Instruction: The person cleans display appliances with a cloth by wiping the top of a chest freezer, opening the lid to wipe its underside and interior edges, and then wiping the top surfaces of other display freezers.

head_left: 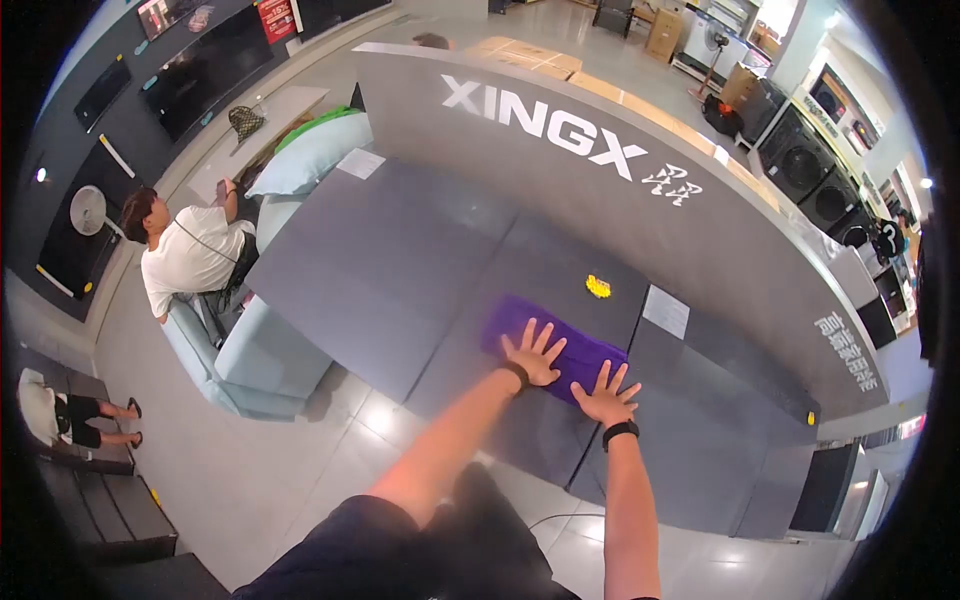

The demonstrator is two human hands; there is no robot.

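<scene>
A purple cloth (pixel 500 327) lies spread on the dark grey top (pixel 400 240) of a row of units, in front of me. My left hand (pixel 535 355) presses flat on the middle of it, fingers spread. Near the cloth's right end, my right hand (pixel 604 396) rests palm down with its fingers apart, partly on the cloth and by its edge. Neither hand grips anything. A small yellow tag (pixel 598 287) sits on the surface just beyond the cloth, and a white paper sheet (pixel 666 312) lies to its right.
A grey panel with white lettering (pixel 560 130) rises behind the tops. At left, a person (pixel 195 250) sits on a light blue sofa (pixel 270 355). Another paper (pixel 361 163) lies at the far left corner. A thin cable (pixel 565 516) crosses the floor below.
</scene>
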